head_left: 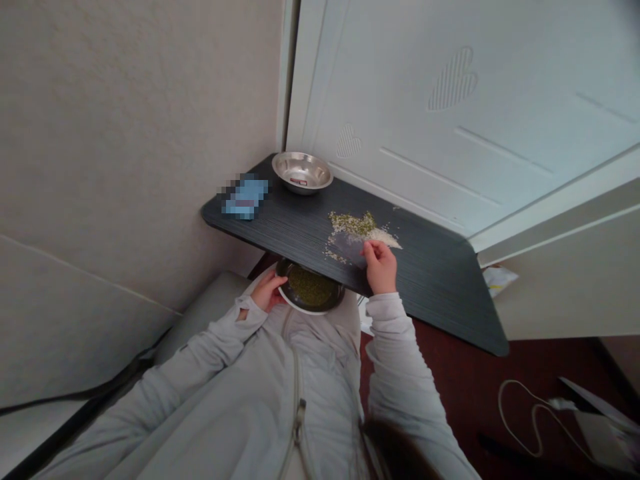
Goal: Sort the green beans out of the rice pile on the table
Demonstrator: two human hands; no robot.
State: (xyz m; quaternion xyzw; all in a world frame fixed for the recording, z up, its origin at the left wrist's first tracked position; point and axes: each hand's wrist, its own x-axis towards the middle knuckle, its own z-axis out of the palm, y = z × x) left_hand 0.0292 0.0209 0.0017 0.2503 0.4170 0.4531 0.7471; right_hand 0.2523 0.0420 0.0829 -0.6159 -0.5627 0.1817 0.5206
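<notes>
My left hand (pixel 270 290) grips the left rim of a dark-lined bowl (pixel 304 309) in my lap, just under the table's near edge. Small green grains that look like mung beans (pixel 313 288) lie in it. Over the table, my right hand (pixel 381 267) pinches a thin, see-through plastic sheet (pixel 350 248), which rests at or just above the tabletop. Beyond the sheet is a loose pile of green grains mixed with pale ones (pixel 353 225). A heap of white grains, perhaps rice (pixel 384 237), adjoins it on the right. A few pale grains are scattered left of the sheet.
The dark table (pixel 440 287) stands against a white door (pixel 400 100). A steel basin (pixel 303 172) sits at its far left, near a blurred-out blue item (pixel 246 199). A wall closes off the left side. A white cable (pixel 520 420) lies on the red floor.
</notes>
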